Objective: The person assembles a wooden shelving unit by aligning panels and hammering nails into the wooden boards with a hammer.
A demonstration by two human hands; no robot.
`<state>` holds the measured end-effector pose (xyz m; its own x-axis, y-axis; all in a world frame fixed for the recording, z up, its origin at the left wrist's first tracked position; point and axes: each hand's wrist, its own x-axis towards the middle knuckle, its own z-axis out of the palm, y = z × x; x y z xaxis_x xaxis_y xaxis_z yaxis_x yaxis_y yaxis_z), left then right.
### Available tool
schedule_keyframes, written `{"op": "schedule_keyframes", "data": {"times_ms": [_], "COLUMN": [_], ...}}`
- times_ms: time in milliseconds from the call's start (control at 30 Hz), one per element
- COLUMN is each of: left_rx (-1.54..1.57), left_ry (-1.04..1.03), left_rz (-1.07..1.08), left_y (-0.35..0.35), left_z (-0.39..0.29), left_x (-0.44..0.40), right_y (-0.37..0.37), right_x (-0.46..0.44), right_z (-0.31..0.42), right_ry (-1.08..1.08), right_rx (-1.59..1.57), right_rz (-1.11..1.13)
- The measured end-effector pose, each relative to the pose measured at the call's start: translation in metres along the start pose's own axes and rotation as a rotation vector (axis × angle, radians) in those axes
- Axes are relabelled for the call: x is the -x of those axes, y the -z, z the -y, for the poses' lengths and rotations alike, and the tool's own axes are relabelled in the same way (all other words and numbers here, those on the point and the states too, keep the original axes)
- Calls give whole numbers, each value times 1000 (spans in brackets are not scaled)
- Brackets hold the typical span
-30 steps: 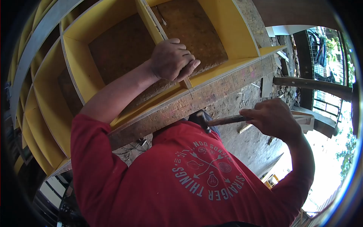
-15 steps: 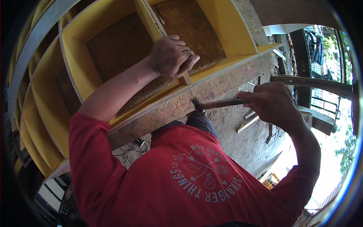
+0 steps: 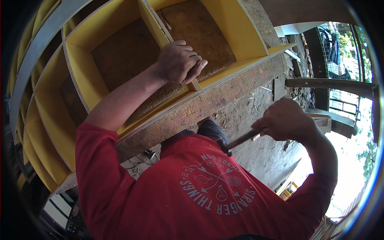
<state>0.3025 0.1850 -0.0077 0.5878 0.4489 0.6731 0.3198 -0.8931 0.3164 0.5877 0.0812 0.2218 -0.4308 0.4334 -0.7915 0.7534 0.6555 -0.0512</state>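
Observation:
My left hand [image 3: 180, 62] is closed around a yellow divider board [image 3: 154, 24], near the front end of that board. The divider belongs to a yellow shelf frame [image 3: 86, 66] with several compartments, lying on a worn wooden workbench [image 3: 168, 110]. My right hand [image 3: 280, 122] is wrapped round the handle of a hammer [image 3: 244, 138], out beyond the bench's near edge. The hammer's dark head hangs close to my shirt, apart from the shelf. Under the left fingers, the gripped edge is partly hidden.
Several wood scraps [image 3: 294, 56] lie on the ground at the right. A long dark beam [image 3: 328, 83] and a wire mesh fence are farther right. Cables [image 3: 146, 156] lie on the floor below the bench. Curved yellow boards [image 3: 48, 132] extend at the left.
My right hand has moved down, bringing the hammer away from the bench edge toward my body. My left hand keeps its hold on the divider board.

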Motion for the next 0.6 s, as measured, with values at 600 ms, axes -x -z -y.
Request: {"op": "schedule_keyframes", "data": {"times_ms": [600], "left_rx": [-19], "left_ry": [9], "left_rz": [-17], "left_y": [2], "left_z": [-1], "left_x": [-3], "right_y": [-12], "right_x": [3], "right_z": [6], "right_ry": [-30], "right_rx": [2], "right_rz": [-299]}}
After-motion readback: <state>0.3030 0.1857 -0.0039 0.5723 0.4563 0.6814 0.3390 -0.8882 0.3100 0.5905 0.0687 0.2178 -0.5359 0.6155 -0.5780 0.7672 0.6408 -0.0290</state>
